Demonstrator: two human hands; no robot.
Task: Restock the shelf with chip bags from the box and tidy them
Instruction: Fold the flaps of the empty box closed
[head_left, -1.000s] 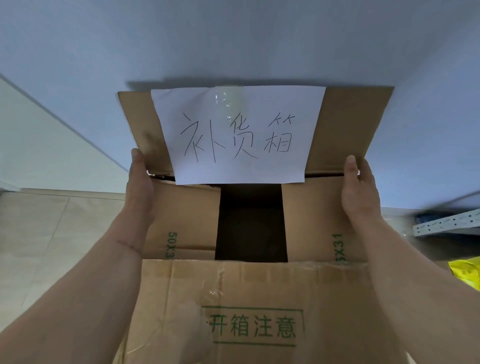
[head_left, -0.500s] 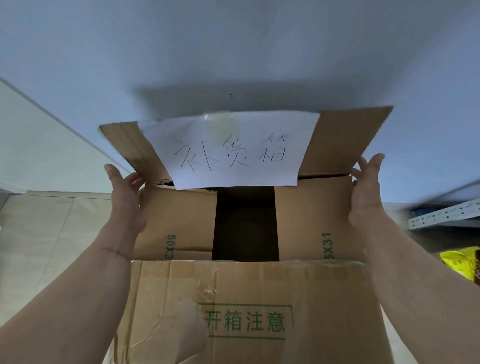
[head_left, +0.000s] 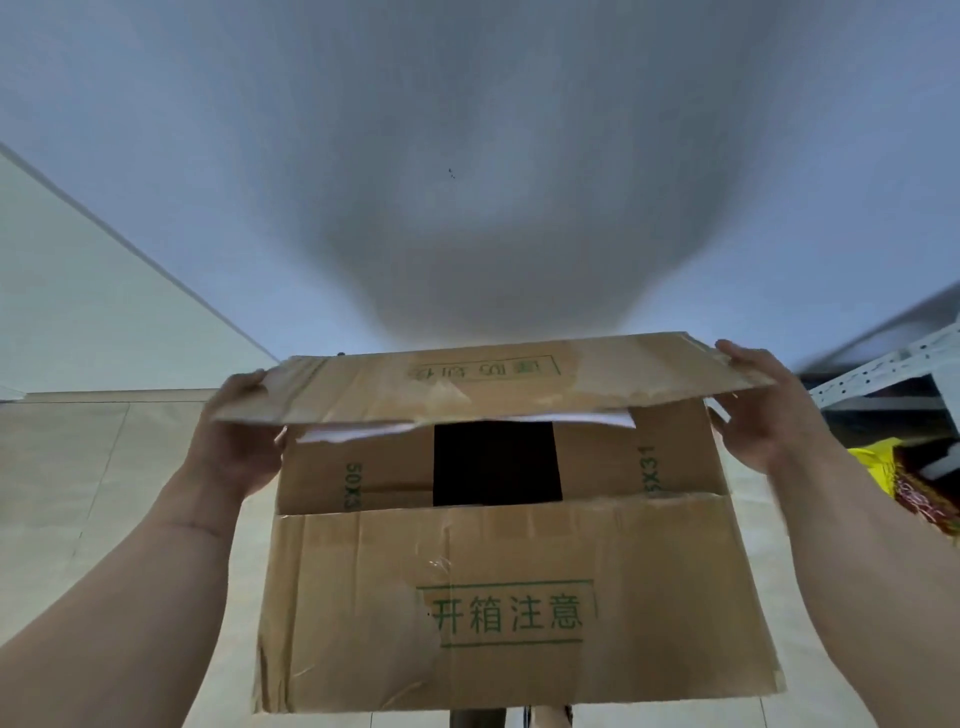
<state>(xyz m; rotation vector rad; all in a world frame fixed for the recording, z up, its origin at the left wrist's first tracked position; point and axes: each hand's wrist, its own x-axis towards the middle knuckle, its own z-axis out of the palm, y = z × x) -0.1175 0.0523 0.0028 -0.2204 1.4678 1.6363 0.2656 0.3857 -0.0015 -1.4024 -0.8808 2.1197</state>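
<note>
A brown cardboard box (head_left: 519, 597) with green print stands in front of me. Its far flap (head_left: 493, 384) lies almost level over the opening, printed side up. The edge of a white paper sheet (head_left: 363, 430) shows beneath it. My left hand (head_left: 241, 436) grips the flap's left end. My right hand (head_left: 761, 410) grips its right end, fingers on top. Between the two side flaps a dark gap (head_left: 496, 462) hides the contents; no chip bag inside is visible.
A white metal shelf (head_left: 883, 369) stands at the right edge. Below it lie a yellow bag (head_left: 878, 462) and a red-patterned bag (head_left: 919, 499). Pale floor tiles (head_left: 78, 467) spread to the left, and a blue-grey wall rises behind the box.
The far flap, upright with its handwritten paper facing me a second ago, has swung down towards me to nearly level. Both hands moved outward and up along its ends.
</note>
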